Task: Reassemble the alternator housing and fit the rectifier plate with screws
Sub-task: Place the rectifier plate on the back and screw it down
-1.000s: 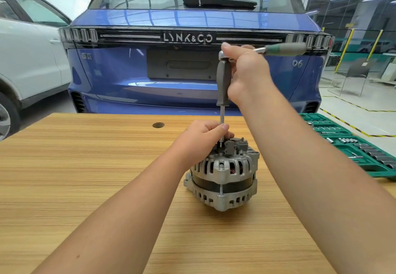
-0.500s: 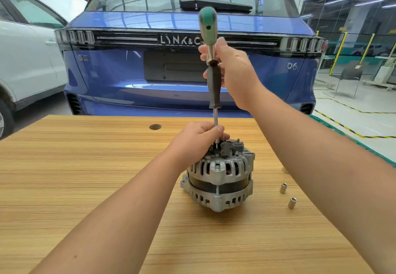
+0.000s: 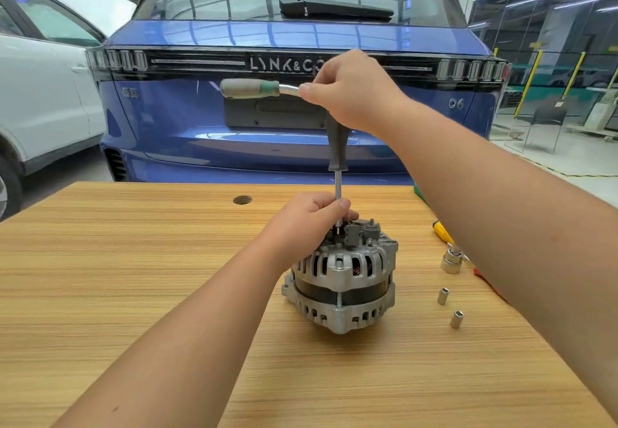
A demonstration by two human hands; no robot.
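Here, a grey ribbed metal alternator [image 3: 341,280] stands on the light wooden surface [image 3: 133,277].
Left grip [image 3: 309,223] pinches the upright grey-handled driver [image 3: 337,146] shaft; right grip [image 3: 351,93] clenches its green-collared ratchet handle [image 3: 250,88].

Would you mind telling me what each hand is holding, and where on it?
The right hand grips the driver at its top joint; the left hand pinches its shaft just above the alternator.

The blue car [image 3: 301,119] reads "LYNK&CO" across its tailgate, partly hidden, and "06" at right.
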